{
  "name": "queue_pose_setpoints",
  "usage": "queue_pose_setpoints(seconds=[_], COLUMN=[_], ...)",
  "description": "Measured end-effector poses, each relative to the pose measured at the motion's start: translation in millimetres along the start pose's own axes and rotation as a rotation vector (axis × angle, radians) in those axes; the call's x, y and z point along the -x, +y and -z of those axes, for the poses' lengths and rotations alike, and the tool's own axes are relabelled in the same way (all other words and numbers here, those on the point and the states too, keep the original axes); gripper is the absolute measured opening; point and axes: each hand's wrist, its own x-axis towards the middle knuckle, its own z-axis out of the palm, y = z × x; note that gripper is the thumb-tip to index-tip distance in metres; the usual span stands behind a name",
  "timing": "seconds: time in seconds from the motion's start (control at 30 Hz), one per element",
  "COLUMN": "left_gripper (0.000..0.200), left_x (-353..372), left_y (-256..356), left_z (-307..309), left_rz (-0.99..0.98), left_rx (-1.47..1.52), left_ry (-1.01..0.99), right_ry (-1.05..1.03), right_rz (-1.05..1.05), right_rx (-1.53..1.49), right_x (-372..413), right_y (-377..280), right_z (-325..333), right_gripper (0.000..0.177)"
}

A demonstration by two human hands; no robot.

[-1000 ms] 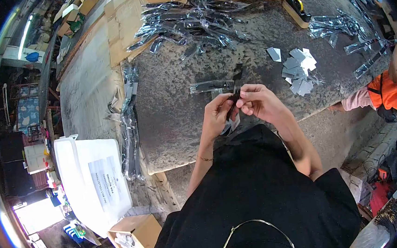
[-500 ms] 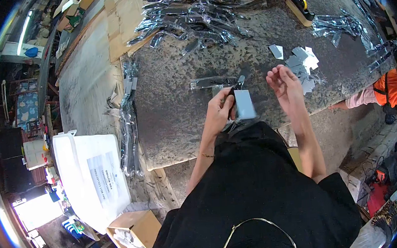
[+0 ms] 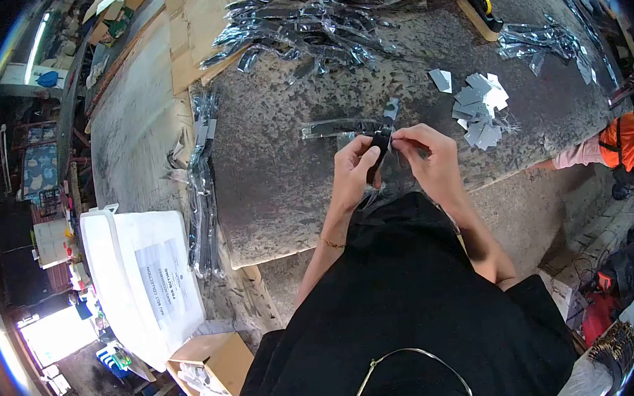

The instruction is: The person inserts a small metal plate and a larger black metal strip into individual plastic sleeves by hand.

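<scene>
My left hand (image 3: pixel 353 169) grips a folded black belt (image 3: pixel 380 156) just above my lap, with thumb and fingers closed round it. Close against the belt's right side is my right hand (image 3: pixel 426 152), its fingertips pinched together. Whatever they pinch is too small to make out. A clear plastic sleeve (image 3: pixel 319 130) stretches left from the belt over the dark table. Above the fingers a greyish end piece (image 3: pixel 392 108) sticks up. To the right lies a pile of white and grey card tags (image 3: pixel 479 103), with thin strings beside it and a single tag (image 3: pixel 441 80) apart.
Plastic-wrapped belts (image 3: pixel 311 31) are heaped at the table's far side, with more along the left edge (image 3: pixel 204 199). A tape dispenser (image 3: pixel 482 10) stands far right. A labelled white bin (image 3: pixel 142 249) is at left. A person in orange (image 3: pixel 629 140) stands at right.
My right hand has moved left and down from the tag pile to the belt, its fingers closing to a pinch. The pale card that hung by my left hand no longer shows its face.
</scene>
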Motion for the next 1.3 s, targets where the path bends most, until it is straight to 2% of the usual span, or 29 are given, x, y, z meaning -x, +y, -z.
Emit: queue_pose_setpoints(seconds=[0.13,0.23,0.4,0.5,0.63,0.7,0.87,0.93,1.07,1.13,1.3], left_gripper=[0.014,0.014,0.016,0.021,0.024,0.029,0.031,0.03,0.03,0.03,0.03], left_x=[-2.4,-1.6,-3.3,-2.7,2.7,0.7,2.4,3.0,4.0,5.0,6.2], left_y=[-1.6,3.2,1.9,3.4,12.1,8.5,13.5,13.0,10.7,11.0,11.8], left_z=[-7.5,-13.4,-8.0,-4.6,-10.1,-9.0,-11.6,-11.5,-10.8,-10.9,-13.1], left_rz=[-0.041,-0.058,-0.126,-0.092,-0.09,-0.1,-0.093,-0.096,-0.095,-0.095,-0.112], left_rx=[0.026,-0.094,-0.191,-0.237,-0.102,0.073,0.028,0.037,0.028,0.022,-0.025], left_ry=[0.054,0.097,0.102,0.104,0.109,0.143,0.183,0.186,0.177,0.176,0.175], right_ry=[0.059,0.099,0.071,0.066,0.047,0.051,0.042,-0.021,-0.059,-0.024,0.016], right_rz=[0.094,0.169,0.171,0.162,0.241,0.236,0.17,0.034,0.053,-0.01,0.12], right_rx=[0.118,0.127,0.133,0.083,0.101,0.112,0.064,-0.015,0.053,0.006,0.138], right_x=[1.6,0.7,0.3,0.7,-0.7,-0.3,-0.1,0.0,-2.4,-2.5,-3.0], right_y=[-4.6,-5.5,-8.5,-6.2,1.1,-0.3,-0.9,-1.5,-11.8,-20.3,-19.3], right_z=[-6.2,-11.9,-15.4,-16.5,-16.7,-15.6,-11.8,-8.1,0.3,2.1,4.1], right_gripper=[0.011,0.012,0.017,0.023,0.03,0.031,0.033,0.033,0.032,0.032,0.025])
